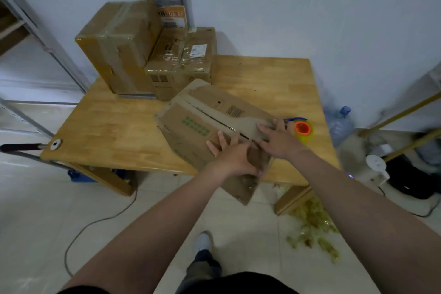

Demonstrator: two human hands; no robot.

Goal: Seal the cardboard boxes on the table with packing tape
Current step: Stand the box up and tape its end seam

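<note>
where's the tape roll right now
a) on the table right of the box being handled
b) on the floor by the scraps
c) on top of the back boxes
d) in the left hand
a: the tape roll sits on the table, just right of the box and beside the right hand, which does not hold it.

1. Table (pixel 107 126): n = 1.
2. Cardboard boxes on the table: n = 3. The large box (pixel 119 45) stands at the back left corner, the medium box (pixel 181 62) touches it along the back edge, and the front box (pixel 205 122) overhangs the front edge.
3. Orange-labelled item behind the medium box: cannot tell whether it is a fourth box, so not counted.
4. Tape roll (pixel 303 130): n = 1, near the right edge.
5. Hands: n = 2. The left hand (pixel 235 157) and right hand (pixel 279 137) both rest on the front box.
6. Water bottle (pixel 341 124): n = 1 clearly seen, on the floor past the right edge.
7. Shoe (pixel 202 242): n = 1.
</note>
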